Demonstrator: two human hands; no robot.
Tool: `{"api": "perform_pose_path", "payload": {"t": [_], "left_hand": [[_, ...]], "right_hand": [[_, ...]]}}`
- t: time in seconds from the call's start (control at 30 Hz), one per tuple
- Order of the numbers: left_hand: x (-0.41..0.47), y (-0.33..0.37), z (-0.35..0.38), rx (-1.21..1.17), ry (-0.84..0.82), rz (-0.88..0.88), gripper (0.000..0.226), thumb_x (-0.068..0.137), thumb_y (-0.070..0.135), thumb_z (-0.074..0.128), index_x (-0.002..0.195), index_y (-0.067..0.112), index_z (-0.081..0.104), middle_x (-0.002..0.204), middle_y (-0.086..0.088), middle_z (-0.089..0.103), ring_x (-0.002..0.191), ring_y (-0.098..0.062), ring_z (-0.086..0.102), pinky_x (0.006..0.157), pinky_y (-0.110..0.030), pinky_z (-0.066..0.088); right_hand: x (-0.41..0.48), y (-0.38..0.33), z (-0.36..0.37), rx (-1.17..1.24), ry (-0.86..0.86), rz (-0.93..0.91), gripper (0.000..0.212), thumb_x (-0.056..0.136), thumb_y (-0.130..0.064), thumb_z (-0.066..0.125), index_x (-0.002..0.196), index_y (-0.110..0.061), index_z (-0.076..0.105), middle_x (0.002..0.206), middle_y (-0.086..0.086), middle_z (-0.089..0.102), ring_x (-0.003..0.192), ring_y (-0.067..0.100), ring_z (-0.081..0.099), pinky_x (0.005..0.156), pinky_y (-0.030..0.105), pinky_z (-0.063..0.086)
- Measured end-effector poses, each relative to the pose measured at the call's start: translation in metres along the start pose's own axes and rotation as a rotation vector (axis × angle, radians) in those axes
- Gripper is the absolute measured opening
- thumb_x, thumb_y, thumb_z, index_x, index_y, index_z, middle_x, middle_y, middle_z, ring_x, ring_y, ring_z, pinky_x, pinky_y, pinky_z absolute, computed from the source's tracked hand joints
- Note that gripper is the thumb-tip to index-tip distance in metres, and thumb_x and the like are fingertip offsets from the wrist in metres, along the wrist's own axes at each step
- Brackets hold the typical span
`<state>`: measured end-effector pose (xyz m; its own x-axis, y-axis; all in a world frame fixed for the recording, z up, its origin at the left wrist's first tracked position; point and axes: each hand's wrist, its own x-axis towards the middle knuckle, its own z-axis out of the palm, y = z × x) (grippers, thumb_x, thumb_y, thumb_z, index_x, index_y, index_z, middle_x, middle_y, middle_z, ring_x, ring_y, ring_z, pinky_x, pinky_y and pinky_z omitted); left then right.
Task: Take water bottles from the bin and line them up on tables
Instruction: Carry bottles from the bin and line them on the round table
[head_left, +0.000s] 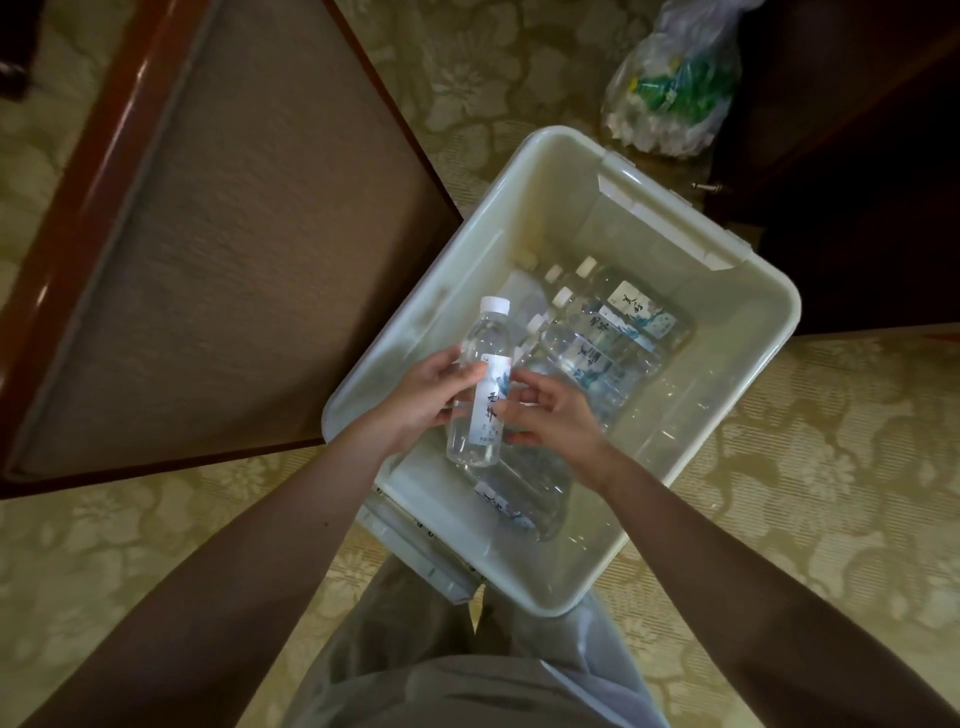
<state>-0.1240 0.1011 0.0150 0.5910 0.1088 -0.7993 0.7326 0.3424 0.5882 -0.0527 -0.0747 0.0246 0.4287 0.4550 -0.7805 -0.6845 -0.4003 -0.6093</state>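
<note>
Both hands meet on one clear plastic water bottle with a white screw cap (480, 384). The left hand (421, 400) has its grip clamped around the bottle's upper body, thumb across the front; the right hand (550, 415) closes its fingertips on the white label from the other side. The bottle is held over the near-left part of a pale translucent plastic bin (748, 364), cap pointing away from the person. Inside the bin, a cluster of clear labelled bottles (597, 332) lies on its side towards the far end, and another bottle (524, 493) lies beneath the hands. The bin sits on a patterned beige carpet (831, 467). To the left stands a brown-topped surface with a reddish wooden rim (218, 218). Beyond the bin rests a clear plastic bag with green contents (675, 83).
</note>
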Motion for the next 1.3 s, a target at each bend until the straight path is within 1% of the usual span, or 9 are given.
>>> {"api": "perform_pose_path", "payload": {"t": [0.1,0.27,0.4,0.57,0.63,0.83,1.03,1.2,1.3], "left_hand": [[-0.002,-0.003,-0.008,0.011,0.004,0.029,0.037,0.093,0.028,0.063,0.129,0.021,0.06,0.109,0.0,0.071,0.094,-0.014,0.068,0.073,-0.028,0.055],[0.003,-0.009,-0.02,-0.061,0.011,0.001,0.057,0.081,0.042,0.075,0.133,0.027,0.057,0.127,-0.002,0.066,0.121,-0.023,0.06,0.095,-0.044,0.052],[0.007,-0.009,-0.023,-0.074,-0.002,-0.029,0.051,0.091,0.034,0.063,0.14,0.026,0.05,0.129,0.001,0.065,0.123,-0.018,0.059,0.104,-0.044,0.046],[0.009,-0.007,-0.023,-0.037,-0.042,-0.035,0.083,0.066,0.059,0.076,0.14,0.032,0.05,0.126,0.002,0.067,0.115,-0.016,0.052,0.096,-0.041,0.032],[0.012,-0.008,-0.025,-0.038,-0.059,-0.047,0.094,0.061,0.064,0.077,0.143,0.032,0.045,0.132,0.005,0.063,0.125,-0.015,0.052,0.108,-0.045,0.03],[0.009,-0.004,-0.031,-0.022,-0.108,-0.065,0.093,0.065,0.064,0.075,0.145,0.03,0.042,0.135,0.003,0.061,0.13,-0.023,0.052,0.111,-0.057,0.034],[-0.001,0.0,-0.033,-0.066,-0.139,-0.065,0.096,0.063,0.063,0.079,0.144,0.027,0.044,0.129,0.0,0.065,0.126,-0.025,0.056,0.111,-0.058,0.034],[-0.021,0.014,-0.03,-0.043,-0.113,-0.014,0.066,0.079,0.051,0.07,0.138,0.026,0.052,0.126,-0.001,0.067,0.122,-0.02,0.06,0.108,-0.054,0.041],[-0.035,0.023,-0.028,-0.053,-0.114,0.024,0.065,0.079,0.05,0.067,0.137,0.025,0.053,0.127,-0.001,0.067,0.121,-0.02,0.06,0.108,-0.052,0.041]], "right_hand": [[0.001,0.014,0.003,-0.059,0.079,0.083,0.026,0.089,-0.023,0.072,0.114,-0.019,0.068,0.109,0.012,0.071,0.097,0.024,0.07,0.085,0.04,0.06],[0.009,0.057,0.007,-0.453,0.139,0.181,0.032,0.084,-0.032,0.077,0.111,-0.02,0.066,0.097,-0.007,0.066,0.09,0.012,0.062,0.08,0.023,0.045],[0.002,0.072,0.014,-0.763,0.045,0.217,0.048,0.083,-0.035,0.075,0.128,-0.023,0.061,0.118,-0.004,0.064,0.102,0.016,0.063,0.087,0.026,0.048],[-0.002,0.082,0.026,-0.939,0.071,0.18,0.056,0.08,-0.044,0.075,0.13,-0.026,0.058,0.12,-0.001,0.067,0.104,0.02,0.064,0.089,0.033,0.053],[-0.002,0.086,0.029,-1.01,0.116,0.141,0.054,0.082,-0.047,0.072,0.13,-0.029,0.057,0.121,0.0,0.067,0.11,0.022,0.062,0.092,0.032,0.051],[0.002,0.096,0.035,-1.169,0.112,0.117,0.059,0.087,-0.028,0.067,0.142,-0.027,0.046,0.137,0.002,0.053,0.125,0.024,0.05,0.101,0.033,0.043],[0.003,0.088,0.034,-1.141,0.084,0.112,0.054,0.082,-0.025,0.072,0.134,-0.022,0.056,0.125,0.005,0.063,0.113,0.024,0.061,0.092,0.031,0.05],[-0.008,0.072,0.027,-0.835,0.164,0.13,0.06,0.081,-0.031,0.078,0.135,-0.016,0.056,0.116,0.0,0.064,0.102,0.018,0.06,0.076,0.025,0.047],[-0.017,0.057,0.022,-0.619,0.276,0.098,0.068,0.077,-0.035,0.082,0.137,-0.015,0.055,0.122,0.0,0.064,0.105,0.019,0.062,0.085,0.028,0.049]]}}
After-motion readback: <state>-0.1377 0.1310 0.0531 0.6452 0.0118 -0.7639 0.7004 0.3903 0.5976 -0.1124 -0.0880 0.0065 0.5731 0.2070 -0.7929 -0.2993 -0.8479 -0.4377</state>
